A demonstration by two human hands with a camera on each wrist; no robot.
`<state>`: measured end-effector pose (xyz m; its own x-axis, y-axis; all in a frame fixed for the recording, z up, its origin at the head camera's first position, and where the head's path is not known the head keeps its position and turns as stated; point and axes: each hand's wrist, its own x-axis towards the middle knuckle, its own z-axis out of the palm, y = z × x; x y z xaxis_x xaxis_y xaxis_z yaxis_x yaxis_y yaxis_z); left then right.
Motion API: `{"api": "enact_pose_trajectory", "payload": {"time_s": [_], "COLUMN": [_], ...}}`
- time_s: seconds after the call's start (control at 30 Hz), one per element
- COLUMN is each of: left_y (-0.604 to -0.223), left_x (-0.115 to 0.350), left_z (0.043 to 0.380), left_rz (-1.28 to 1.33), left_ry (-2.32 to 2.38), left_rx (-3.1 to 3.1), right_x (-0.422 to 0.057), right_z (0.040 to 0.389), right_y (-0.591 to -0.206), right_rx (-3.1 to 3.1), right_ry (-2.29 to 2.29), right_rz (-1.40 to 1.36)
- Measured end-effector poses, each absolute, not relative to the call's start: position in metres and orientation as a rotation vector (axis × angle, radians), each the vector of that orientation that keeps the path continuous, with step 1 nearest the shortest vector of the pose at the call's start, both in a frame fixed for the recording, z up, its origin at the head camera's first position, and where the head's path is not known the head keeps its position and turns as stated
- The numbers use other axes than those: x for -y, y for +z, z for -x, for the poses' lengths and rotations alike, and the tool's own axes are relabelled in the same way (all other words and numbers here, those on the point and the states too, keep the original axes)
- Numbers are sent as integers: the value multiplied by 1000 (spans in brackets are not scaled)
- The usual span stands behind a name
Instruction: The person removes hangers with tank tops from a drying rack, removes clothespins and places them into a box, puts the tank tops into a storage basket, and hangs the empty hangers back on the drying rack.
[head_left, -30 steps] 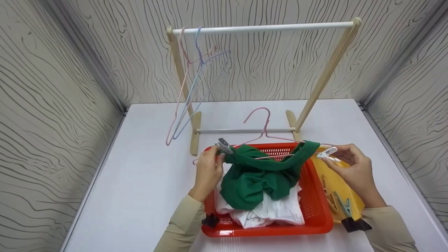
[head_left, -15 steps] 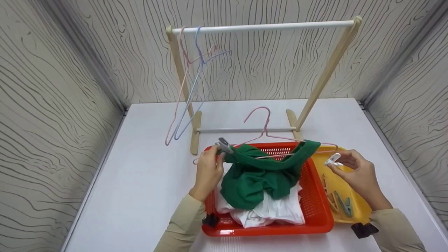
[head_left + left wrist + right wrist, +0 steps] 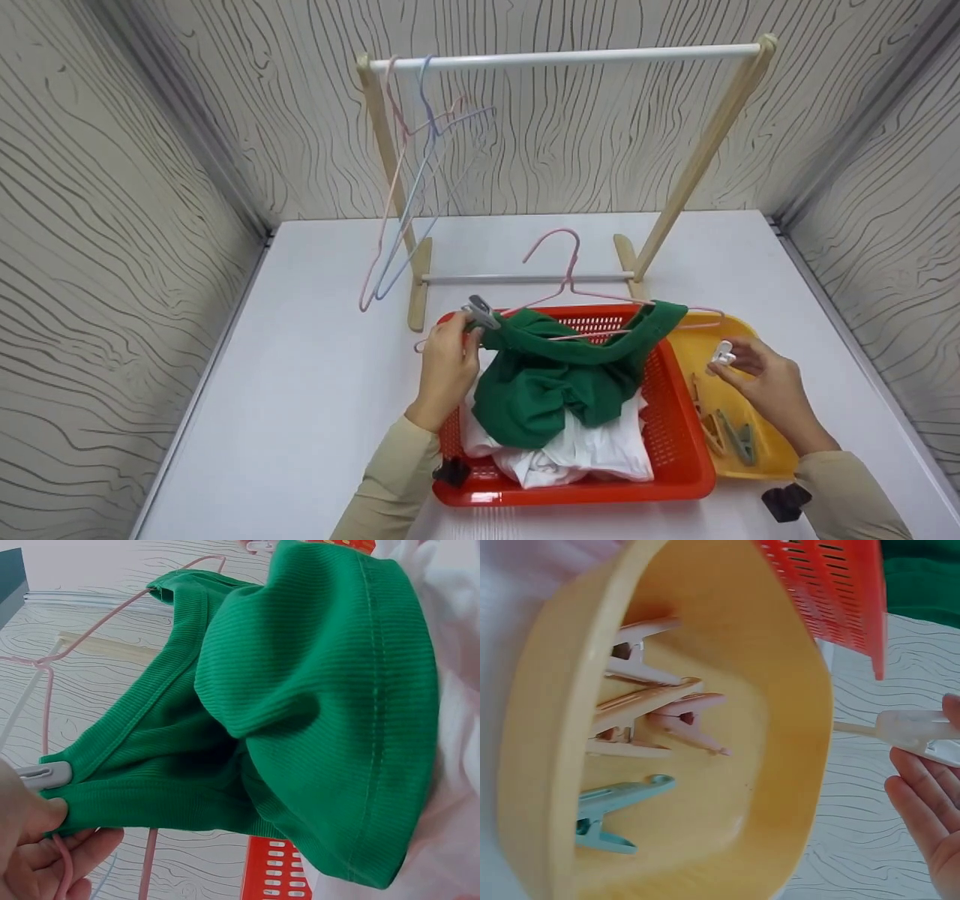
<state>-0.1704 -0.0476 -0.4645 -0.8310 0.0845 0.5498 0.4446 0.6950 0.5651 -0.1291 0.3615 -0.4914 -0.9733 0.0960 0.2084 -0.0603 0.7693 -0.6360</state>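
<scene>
A green ribbed garment (image 3: 555, 409) hangs on a pink wire hanger (image 3: 574, 262) above the red basket. My left hand (image 3: 448, 364) pinches the garment's left corner together with the hanger; a grey clothespin (image 3: 484, 313) clips the cloth there. In the left wrist view the thumb presses the green fabric (image 3: 300, 675) beside that clothespin. My right hand (image 3: 772, 382) holds a white clothespin (image 3: 722, 353) between thumb and fingers, over the yellow bin and apart from the garment. The garment's right corner is draped over the hanger with no clothespin on it.
White clothes (image 3: 585, 457) lie in the red basket (image 3: 600, 495). Beside it, the yellow bin (image 3: 525, 765) holds several clothespins, one of them green (image 3: 619, 802). Behind stands a rack (image 3: 600, 57) with a pink hanger (image 3: 391, 202) and a blue hanger (image 3: 429, 150) at its left end.
My right hand has moved right and down, away from the garment's right corner, with the white clothespin turning in its fingers. The left hand, garment and hanger have stayed almost still.
</scene>
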Motion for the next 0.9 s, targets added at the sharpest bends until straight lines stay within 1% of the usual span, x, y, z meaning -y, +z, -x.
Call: {"api": "enact_pose_trajectory", "payload": {"time_s": [0.4, 0.63, 0.9], "left_y": [-465, -465, -466], "left_x": [47, 47, 48], "left_z": [170, 170, 170], "left_rz": [401, 413, 430], "left_ry": [-999, -1001, -995], "left_rx": [2425, 2423, 2406], "right_x": [-373, -381, -389], "right_z": [129, 134, 136], "right_y": [-516, -528, -536], "right_rx": [2964, 3023, 3115], "right_ry": [1041, 1009, 1104], "right_rz": [209, 243, 429]}}
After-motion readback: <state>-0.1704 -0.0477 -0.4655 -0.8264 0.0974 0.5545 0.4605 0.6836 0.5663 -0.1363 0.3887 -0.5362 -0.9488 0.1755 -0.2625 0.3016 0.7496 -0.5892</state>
